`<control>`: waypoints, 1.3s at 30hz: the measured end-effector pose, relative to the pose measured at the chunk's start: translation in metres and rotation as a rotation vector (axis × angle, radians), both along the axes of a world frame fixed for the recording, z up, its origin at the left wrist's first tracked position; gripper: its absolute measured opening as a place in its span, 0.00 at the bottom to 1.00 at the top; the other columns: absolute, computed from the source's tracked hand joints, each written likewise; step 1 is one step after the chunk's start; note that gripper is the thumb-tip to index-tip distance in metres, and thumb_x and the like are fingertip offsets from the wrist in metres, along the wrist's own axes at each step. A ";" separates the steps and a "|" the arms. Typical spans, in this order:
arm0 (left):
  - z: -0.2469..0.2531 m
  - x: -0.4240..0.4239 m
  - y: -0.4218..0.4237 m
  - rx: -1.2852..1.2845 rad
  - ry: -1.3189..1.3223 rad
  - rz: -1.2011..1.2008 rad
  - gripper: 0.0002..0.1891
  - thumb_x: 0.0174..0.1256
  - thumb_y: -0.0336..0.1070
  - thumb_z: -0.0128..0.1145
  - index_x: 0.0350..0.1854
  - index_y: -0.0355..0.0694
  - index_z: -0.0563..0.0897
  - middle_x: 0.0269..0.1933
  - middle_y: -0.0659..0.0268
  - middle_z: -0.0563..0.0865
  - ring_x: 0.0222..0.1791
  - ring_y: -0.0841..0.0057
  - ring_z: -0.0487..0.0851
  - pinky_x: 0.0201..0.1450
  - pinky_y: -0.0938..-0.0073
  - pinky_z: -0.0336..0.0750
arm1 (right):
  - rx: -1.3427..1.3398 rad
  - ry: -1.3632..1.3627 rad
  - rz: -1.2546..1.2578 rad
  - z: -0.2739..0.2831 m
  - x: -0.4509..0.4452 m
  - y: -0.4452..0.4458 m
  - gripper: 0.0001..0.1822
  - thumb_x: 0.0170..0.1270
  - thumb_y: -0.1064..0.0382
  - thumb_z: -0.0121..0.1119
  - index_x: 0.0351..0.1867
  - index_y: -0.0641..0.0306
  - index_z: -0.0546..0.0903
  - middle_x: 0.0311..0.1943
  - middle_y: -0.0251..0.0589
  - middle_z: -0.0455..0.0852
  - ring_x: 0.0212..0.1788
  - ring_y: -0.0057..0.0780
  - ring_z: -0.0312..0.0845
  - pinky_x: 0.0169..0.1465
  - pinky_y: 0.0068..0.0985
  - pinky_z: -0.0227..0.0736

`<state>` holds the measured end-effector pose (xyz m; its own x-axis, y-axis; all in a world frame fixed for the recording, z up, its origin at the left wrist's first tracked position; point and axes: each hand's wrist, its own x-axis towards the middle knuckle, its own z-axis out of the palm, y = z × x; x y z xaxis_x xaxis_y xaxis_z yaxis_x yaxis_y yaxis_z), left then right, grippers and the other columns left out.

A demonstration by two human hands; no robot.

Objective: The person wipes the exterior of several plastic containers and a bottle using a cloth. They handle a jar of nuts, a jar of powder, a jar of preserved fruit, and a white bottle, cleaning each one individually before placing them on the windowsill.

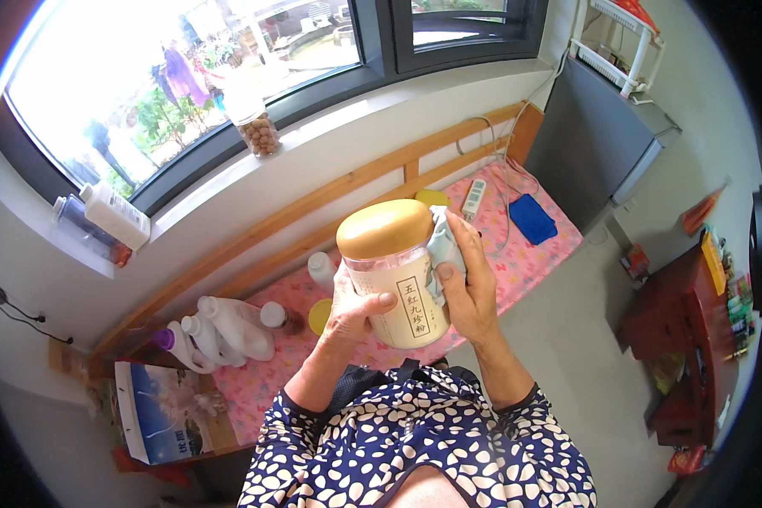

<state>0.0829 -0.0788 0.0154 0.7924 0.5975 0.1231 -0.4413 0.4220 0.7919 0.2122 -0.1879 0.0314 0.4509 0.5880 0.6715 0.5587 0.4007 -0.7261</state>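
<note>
A clear plastic jar (381,286) with a printed label and a gold domed lid (384,230) is held up in front of me, tilted slightly. My left hand (355,308) grips its left side, with the thumb across the front. On the opposite side, my right hand (473,273) presses a light blue cloth (446,244) against the jar's wall just below the lid. Part of the cloth is hidden beneath the fingers. Behind the jar lies a bed or bench covered in pink patterned fabric (260,400).
White plastic jugs (238,327), a dark-capped bottle and a picture-printed bag (165,413) sit at left. A power strip (474,198) and folded blue cloth (533,219) lie right. A jar of brown balls (260,134) stands on the windowsill. A grey refrigerator (590,140) and red-brown cabinet (673,311) stand right.
</note>
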 end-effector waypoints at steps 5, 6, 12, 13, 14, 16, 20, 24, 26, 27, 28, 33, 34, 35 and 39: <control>0.004 -0.006 0.001 0.029 0.054 0.030 0.47 0.34 0.38 0.78 0.63 0.36 0.66 0.57 0.60 0.78 0.55 0.71 0.79 0.60 0.69 0.73 | 0.102 -0.532 -0.149 0.011 -0.013 -0.005 0.26 0.57 0.60 0.61 0.58 0.69 0.76 0.57 0.55 0.74 0.58 0.52 0.67 0.60 0.42 0.62; -0.001 -0.006 0.003 0.052 0.086 0.050 0.47 0.34 0.38 0.78 0.63 0.36 0.66 0.57 0.60 0.78 0.55 0.71 0.79 0.60 0.69 0.73 | 0.110 -0.654 -0.169 0.016 -0.021 -0.006 0.27 0.49 0.61 0.64 0.53 0.66 0.80 0.54 0.52 0.75 0.52 0.50 0.68 0.55 0.44 0.63; 0.004 -0.007 0.001 0.036 0.063 0.007 0.48 0.33 0.38 0.78 0.63 0.37 0.66 0.56 0.61 0.78 0.57 0.70 0.77 0.61 0.67 0.72 | 0.137 -0.456 -0.132 0.022 -0.016 -0.001 0.26 0.47 0.65 0.65 0.53 0.65 0.80 0.54 0.48 0.75 0.51 0.46 0.68 0.54 0.40 0.64; 0.002 -0.006 0.001 0.042 0.060 0.004 0.48 0.33 0.38 0.78 0.63 0.37 0.66 0.56 0.60 0.78 0.57 0.70 0.77 0.61 0.67 0.72 | 0.137 -0.407 -0.121 0.023 -0.014 -0.001 0.26 0.48 0.67 0.65 0.53 0.65 0.80 0.55 0.47 0.75 0.51 0.46 0.68 0.54 0.39 0.64; 0.000 -0.006 0.001 0.047 0.056 0.002 0.48 0.33 0.38 0.78 0.63 0.37 0.66 0.56 0.60 0.78 0.57 0.69 0.77 0.61 0.66 0.72 | 0.110 -0.354 -0.137 0.021 -0.014 -0.002 0.23 0.55 0.67 0.60 0.55 0.68 0.78 0.56 0.51 0.75 0.53 0.47 0.69 0.57 0.39 0.64; -0.001 -0.005 0.002 0.051 0.049 -0.009 0.48 0.33 0.37 0.78 0.63 0.36 0.66 0.56 0.59 0.78 0.57 0.69 0.77 0.62 0.66 0.72 | 0.116 -0.140 -0.122 0.014 -0.011 0.003 0.22 0.59 0.67 0.58 0.56 0.70 0.77 0.57 0.53 0.74 0.55 0.48 0.70 0.60 0.38 0.63; 0.002 -0.004 0.001 0.039 0.052 -0.022 0.48 0.34 0.37 0.77 0.63 0.35 0.66 0.56 0.58 0.78 0.57 0.68 0.77 0.62 0.66 0.72 | 0.071 0.209 -0.020 0.007 -0.002 0.011 0.22 0.65 0.66 0.54 0.60 0.72 0.73 0.59 0.55 0.74 0.59 0.46 0.70 0.64 0.36 0.61; 0.005 -0.006 0.002 0.028 0.051 0.003 0.48 0.34 0.37 0.77 0.63 0.35 0.66 0.56 0.58 0.78 0.56 0.68 0.78 0.60 0.67 0.73 | 0.057 -0.077 -0.111 0.012 -0.003 0.010 0.24 0.64 0.63 0.57 0.61 0.70 0.73 0.59 0.53 0.74 0.57 0.47 0.69 0.62 0.39 0.61; 0.004 -0.005 0.004 0.051 0.043 0.045 0.47 0.34 0.37 0.77 0.63 0.35 0.66 0.55 0.58 0.79 0.55 0.69 0.78 0.60 0.67 0.73 | 0.065 -0.411 -0.176 0.020 -0.009 0.006 0.25 0.61 0.61 0.59 0.60 0.68 0.75 0.58 0.52 0.74 0.54 0.48 0.67 0.59 0.41 0.60; 0.002 -0.006 0.005 0.061 0.043 0.066 0.47 0.34 0.37 0.77 0.63 0.35 0.66 0.55 0.59 0.79 0.55 0.69 0.78 0.60 0.67 0.73 | 0.047 -0.479 -0.171 0.023 -0.015 0.003 0.25 0.61 0.61 0.58 0.59 0.69 0.75 0.58 0.53 0.74 0.55 0.49 0.67 0.60 0.41 0.60; -0.002 -0.009 0.006 0.085 0.059 0.069 0.47 0.34 0.37 0.77 0.63 0.36 0.66 0.56 0.59 0.79 0.56 0.69 0.78 0.61 0.67 0.73 | 0.029 -0.547 -0.164 0.024 -0.023 0.001 0.25 0.60 0.62 0.57 0.59 0.70 0.75 0.59 0.55 0.73 0.56 0.50 0.67 0.61 0.41 0.60; 0.003 -0.012 0.002 0.068 0.050 0.049 0.48 0.34 0.37 0.77 0.63 0.36 0.65 0.57 0.60 0.78 0.58 0.69 0.77 0.63 0.66 0.71 | 0.094 -0.331 -0.148 0.012 -0.017 0.005 0.26 0.59 0.64 0.59 0.60 0.71 0.74 0.58 0.56 0.73 0.55 0.50 0.68 0.59 0.42 0.61; 0.003 -0.012 0.001 0.063 0.049 0.044 0.49 0.33 0.37 0.77 0.65 0.36 0.64 0.58 0.59 0.77 0.59 0.69 0.76 0.64 0.66 0.70 | 0.088 -0.216 -0.102 0.009 -0.013 0.007 0.25 0.63 0.65 0.56 0.61 0.72 0.72 0.60 0.56 0.72 0.60 0.50 0.67 0.63 0.40 0.61; 0.002 -0.013 0.001 0.061 0.038 0.038 0.49 0.34 0.37 0.77 0.65 0.36 0.64 0.58 0.59 0.77 0.59 0.69 0.76 0.63 0.66 0.70 | 0.069 -0.093 -0.045 0.006 -0.010 0.008 0.24 0.65 0.65 0.54 0.62 0.72 0.72 0.61 0.55 0.72 0.61 0.48 0.67 0.64 0.39 0.60; -0.004 -0.014 0.006 0.029 -0.020 -0.012 0.48 0.35 0.39 0.76 0.64 0.33 0.65 0.57 0.58 0.78 0.57 0.68 0.78 0.62 0.66 0.73 | -0.020 0.212 0.104 0.008 -0.006 0.011 0.22 0.70 0.65 0.48 0.63 0.72 0.70 0.63 0.53 0.70 0.66 0.43 0.64 0.68 0.33 0.57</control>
<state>0.0690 -0.0728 0.0113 0.7967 0.5840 0.1556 -0.4520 0.4047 0.7949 0.2064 -0.1774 0.0391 0.5166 0.6513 0.5559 0.3492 0.4325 -0.8313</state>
